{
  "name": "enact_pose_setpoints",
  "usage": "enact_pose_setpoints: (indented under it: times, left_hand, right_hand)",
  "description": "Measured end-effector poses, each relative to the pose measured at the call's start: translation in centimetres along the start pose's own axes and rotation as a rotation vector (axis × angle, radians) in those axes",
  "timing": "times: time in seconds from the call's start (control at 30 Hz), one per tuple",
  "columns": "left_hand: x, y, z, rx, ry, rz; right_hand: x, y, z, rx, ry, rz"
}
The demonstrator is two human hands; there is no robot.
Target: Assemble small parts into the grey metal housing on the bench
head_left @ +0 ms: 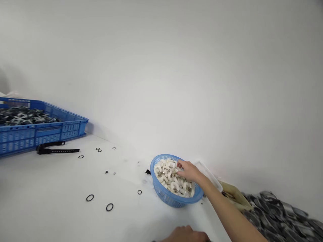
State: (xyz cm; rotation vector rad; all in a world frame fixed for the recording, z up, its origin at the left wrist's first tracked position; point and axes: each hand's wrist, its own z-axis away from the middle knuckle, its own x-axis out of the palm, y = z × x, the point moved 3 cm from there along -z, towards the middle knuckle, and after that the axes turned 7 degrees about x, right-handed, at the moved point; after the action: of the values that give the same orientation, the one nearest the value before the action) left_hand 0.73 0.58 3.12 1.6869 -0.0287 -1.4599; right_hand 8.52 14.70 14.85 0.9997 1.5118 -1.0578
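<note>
White curved pieces (168, 173) fill a blue basket (165, 195) near the tabletop's (63, 195) back edge, right hand (188, 170) over them.
I see that hand's thumb and fingers parted, its grip loose; I cannot tell whether they touch the pieces. The left hand (186, 234) is cut off at the bottom of my view, its grip impossible to tell. The right forearm (224, 205) partly hides the basket's rim. Blurred dark parts (280, 215) obscure the tabletop's right edge. Wider room lies left of the basket, among scattered black rings (107, 208).
</note>
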Motion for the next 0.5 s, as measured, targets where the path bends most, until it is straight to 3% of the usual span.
enact_pose_setpoints:
  times: [0.2, 0.33, 0.4, 0.5]
  left_hand:
    - [-1.0, 1.7, 2.8, 0.065, 0.133, 0.046]
    - [-2.0, 2.6, 3.4, 0.108, 0.185, 0.056]
    - [-2.3, 2.9, 3.4, 0.11, 0.194, 0.058]
    - [-2.5, 3.1, 3.4, 0.103, 0.212, 0.049]
  right_hand:
    - [0.3, 0.5, -0.5, 0.03, -0.075, -0.035]
    - [-1.1, 0.7, 0.2, 0.042, -0.038, -0.098]
    - [-2.5, 0.8, 1.9, 0.02, -0.012, -0.15]
    - [-4.4, 1.0, 6.6, -0.029, -0.012, -0.242]
